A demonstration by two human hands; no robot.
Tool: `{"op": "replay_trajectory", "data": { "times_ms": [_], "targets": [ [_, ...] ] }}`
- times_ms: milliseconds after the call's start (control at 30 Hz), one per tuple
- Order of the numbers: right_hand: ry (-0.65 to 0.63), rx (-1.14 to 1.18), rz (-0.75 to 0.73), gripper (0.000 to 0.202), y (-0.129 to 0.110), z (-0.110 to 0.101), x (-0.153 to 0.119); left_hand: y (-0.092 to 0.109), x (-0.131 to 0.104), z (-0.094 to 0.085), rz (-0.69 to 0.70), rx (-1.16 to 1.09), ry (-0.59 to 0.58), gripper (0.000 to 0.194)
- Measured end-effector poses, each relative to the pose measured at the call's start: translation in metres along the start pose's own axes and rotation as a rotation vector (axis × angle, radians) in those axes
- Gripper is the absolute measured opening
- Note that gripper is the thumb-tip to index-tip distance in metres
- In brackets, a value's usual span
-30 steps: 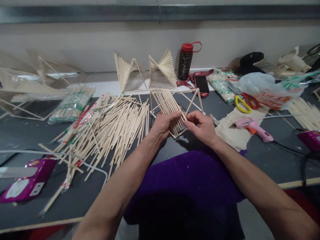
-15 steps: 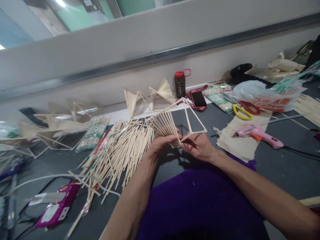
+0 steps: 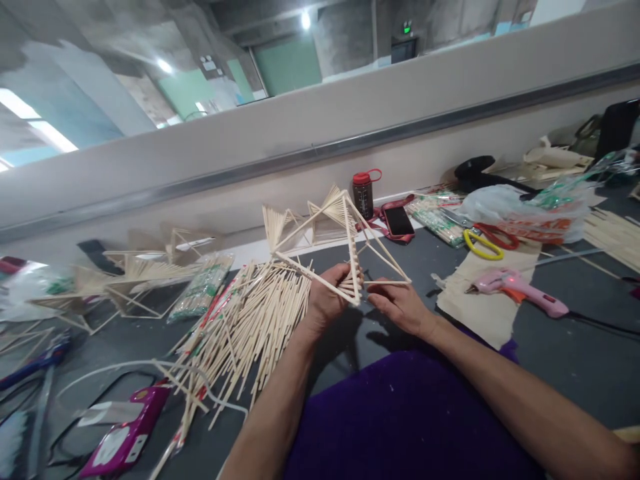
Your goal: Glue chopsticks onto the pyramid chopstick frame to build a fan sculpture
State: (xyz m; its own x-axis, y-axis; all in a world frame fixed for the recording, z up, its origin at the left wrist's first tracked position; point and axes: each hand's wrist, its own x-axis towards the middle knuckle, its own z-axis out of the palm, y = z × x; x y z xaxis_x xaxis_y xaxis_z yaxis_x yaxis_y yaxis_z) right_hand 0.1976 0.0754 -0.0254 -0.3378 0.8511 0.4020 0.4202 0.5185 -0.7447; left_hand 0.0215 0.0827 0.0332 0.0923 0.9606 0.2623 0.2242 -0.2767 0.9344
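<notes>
A frame of thin wooden sticks point(image 3: 353, 257) is held up over the table, with a triangle of sticks towards me and a row of stick ends along one edge. My left hand point(image 3: 326, 303) is closed around its near side, fingers partly hidden behind the sticks. At the frame's lower right bar is my right hand point(image 3: 404, 308), its curled fingers against the stick and its thumb below. Loose wooden sticks point(image 3: 257, 317) lie in a heap left of my left hand.
Finished-looking stick models point(image 3: 276, 227) stand by the wall, near a red-capped bottle point(image 3: 363, 197) and a phone point(image 3: 399, 221). To the right lie yellow-and-red scissors point(image 3: 483, 245) and a pink glue gun point(image 3: 520, 287) on a cloth. A magenta device point(image 3: 127, 430) with cables sits front left.
The stick frame has been turned in my hands, so a triangular side now faces me instead of the fanned row. My head view has tilted up slightly.
</notes>
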Motion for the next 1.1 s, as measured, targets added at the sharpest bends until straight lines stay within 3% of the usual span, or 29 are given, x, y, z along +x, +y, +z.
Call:
{"op": "replay_trajectory", "data": {
  "times_ms": [233,400,500,667,800,1100],
  "targets": [
    [-0.045,-0.025,0.029,0.032,0.003,0.000,0.002,-0.018,0.003,-0.001,0.028,0.069,-0.021,0.021],
    [-0.028,-0.013,0.042,0.030,0.006,0.002,0.001,-0.015,0.004,0.000,0.032,0.066,0.025,0.014],
    [0.006,0.050,0.022,0.027,0.006,0.001,0.000,-0.007,0.001,0.003,-0.029,-0.039,0.063,0.016],
    [0.128,0.190,0.099,0.019,0.003,0.000,-0.001,-0.001,-0.002,0.016,-0.187,-0.396,0.162,0.027],
    [0.202,0.232,0.070,0.020,0.000,-0.002,-0.003,-0.001,-0.002,0.025,-0.311,-0.565,0.154,0.029],
    [0.238,0.287,0.027,0.020,-0.002,-0.003,-0.007,-0.010,0.000,0.030,-0.375,-0.656,0.128,0.027]
  ]
}}
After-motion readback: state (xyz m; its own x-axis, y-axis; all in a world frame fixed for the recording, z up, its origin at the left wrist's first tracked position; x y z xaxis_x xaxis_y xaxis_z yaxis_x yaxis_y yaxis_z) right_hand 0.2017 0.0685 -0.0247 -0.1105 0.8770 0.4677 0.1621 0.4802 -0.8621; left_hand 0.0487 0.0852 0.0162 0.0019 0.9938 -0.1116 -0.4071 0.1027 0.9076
